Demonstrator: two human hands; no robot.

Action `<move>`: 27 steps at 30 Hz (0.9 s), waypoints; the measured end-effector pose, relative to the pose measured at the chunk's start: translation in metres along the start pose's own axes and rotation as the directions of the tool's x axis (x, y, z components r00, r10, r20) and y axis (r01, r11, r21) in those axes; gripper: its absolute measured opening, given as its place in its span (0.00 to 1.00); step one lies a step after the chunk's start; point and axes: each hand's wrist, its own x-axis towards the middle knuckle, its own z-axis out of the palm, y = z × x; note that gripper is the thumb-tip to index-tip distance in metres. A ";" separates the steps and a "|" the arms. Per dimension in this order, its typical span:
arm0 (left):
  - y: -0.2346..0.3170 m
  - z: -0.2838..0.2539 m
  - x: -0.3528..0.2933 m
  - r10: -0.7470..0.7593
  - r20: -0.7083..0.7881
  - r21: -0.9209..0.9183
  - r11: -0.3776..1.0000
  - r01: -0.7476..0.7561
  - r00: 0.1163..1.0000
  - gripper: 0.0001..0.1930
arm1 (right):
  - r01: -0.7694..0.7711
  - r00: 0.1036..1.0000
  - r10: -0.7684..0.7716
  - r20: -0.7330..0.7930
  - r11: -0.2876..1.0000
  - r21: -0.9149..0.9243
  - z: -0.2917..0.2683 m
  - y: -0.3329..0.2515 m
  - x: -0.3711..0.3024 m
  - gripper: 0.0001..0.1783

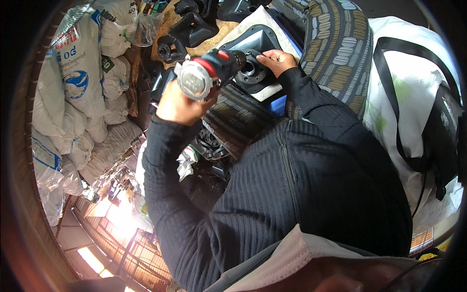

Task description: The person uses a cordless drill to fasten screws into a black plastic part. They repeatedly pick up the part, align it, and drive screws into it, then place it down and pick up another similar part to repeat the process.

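My left hand [180, 104] is wrapped round the handle of a red and black power drill [209, 68] with a round grey back end. The drill's dark nose points right, at a black flanged part [262, 41] with a square, rounded rim and a round, holed collar. That part lies tilted on a white slab in front of me. At the collar's right side, my right hand [279, 61] has its fingers curled in, with thumb and fingertips against it. Whether a small piece is pinched there is hidden. The drill's tip is too dark to make out.
Several similar black parts [192, 29] lie on a brown surface at the far left. A patterned cushion [335, 53] curves along the right, beside a white bag [389, 92] with a black strap. Stuffed white sacks [80, 73] are stacked at left. More black pieces [209, 143] lie below the drill.
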 end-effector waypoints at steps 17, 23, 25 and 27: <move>0.001 -0.009 0.034 0.122 0.060 0.087 0.988 -0.127 0.991 0.14 | 0.080 0.996 -0.086 -0.022 0.976 -0.202 -0.003 -0.003 -0.006 0.20; -0.001 0.019 0.018 0.146 -0.018 0.195 0.971 -0.140 0.989 0.15 | 0.012 1.000 -0.009 0.017 0.982 -0.189 -0.002 -0.016 -0.012 0.16; -0.002 0.023 0.017 0.167 -0.032 0.213 0.965 -0.156 0.986 0.16 | 0.003 1.000 0.000 0.015 0.981 -0.196 -0.001 -0.015 -0.009 0.16; -0.005 0.029 0.014 0.125 -0.067 0.154 0.982 -0.113 0.990 0.16 | -0.021 0.999 0.026 0.023 0.979 -0.203 -0.002 -0.016 -0.008 0.16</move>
